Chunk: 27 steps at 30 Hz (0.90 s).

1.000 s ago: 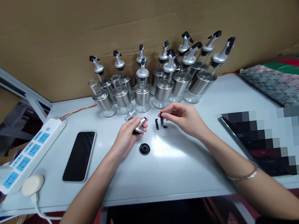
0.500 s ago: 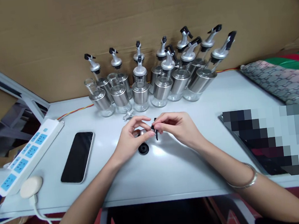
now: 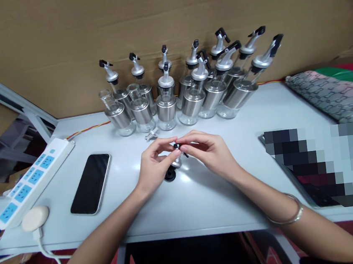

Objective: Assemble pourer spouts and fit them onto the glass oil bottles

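Between both hands, just above the table, is a silver pourer spout (image 3: 176, 162) with a black flip cap (image 3: 185, 153) at its top. My left hand (image 3: 155, 161) is closed round the spout, thumb and fingers at its upper end. The fingertips of my right hand (image 3: 204, 149) pinch the black cap from the other side and hide part of it. On the table below lies a round black stopper ring (image 3: 169, 174). Farther back, a loose silver spout piece (image 3: 152, 135) lies before the glass bottles (image 3: 167, 113).
Several glass bottles with steel sleeves stand along the cardboard wall (image 3: 70, 55), most topped with spouts; two front-left ones have bare necks. A phone (image 3: 91, 183) and a power strip (image 3: 32, 180) lie left. At right are a pixelated flat object (image 3: 313, 168) and a patterned bag (image 3: 324, 95).
The black cap has gone from upright beside the spout to the spout's top, tilted. The silver spout now shows more below my fingers. My right hand has closed in on my left.
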Motion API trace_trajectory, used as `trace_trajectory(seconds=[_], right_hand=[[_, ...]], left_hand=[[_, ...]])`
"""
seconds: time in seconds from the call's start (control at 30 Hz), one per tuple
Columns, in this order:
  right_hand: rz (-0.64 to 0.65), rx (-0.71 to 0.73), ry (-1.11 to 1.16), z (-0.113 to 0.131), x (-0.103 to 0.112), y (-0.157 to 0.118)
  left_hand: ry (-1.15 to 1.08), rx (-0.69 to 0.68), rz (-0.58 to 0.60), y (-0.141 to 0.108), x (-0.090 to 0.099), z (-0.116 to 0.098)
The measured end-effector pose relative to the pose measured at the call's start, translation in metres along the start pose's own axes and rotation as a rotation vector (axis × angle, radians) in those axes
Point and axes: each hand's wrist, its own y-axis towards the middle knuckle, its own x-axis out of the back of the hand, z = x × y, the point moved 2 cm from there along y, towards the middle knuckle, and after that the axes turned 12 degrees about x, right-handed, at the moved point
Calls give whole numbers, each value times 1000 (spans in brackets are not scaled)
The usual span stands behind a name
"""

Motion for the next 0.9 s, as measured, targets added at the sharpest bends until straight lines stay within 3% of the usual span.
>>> trace_trajectory(seconds=[0.13, 0.47, 0.67, 0.9], right_hand=[[-72, -53, -1, 0, -1, -2], [-2, 15, -23, 3, 1, 0], [-128, -107, 44, 0, 6, 0], [-53, -218, 222, -4, 3, 0]], left_hand=[[-21, 5, -33, -2, -2, 1], [-45, 28, -81, 3, 3, -2], [-50, 54, -34, 4, 5, 0], [-50, 19, -24, 3, 3, -2]])
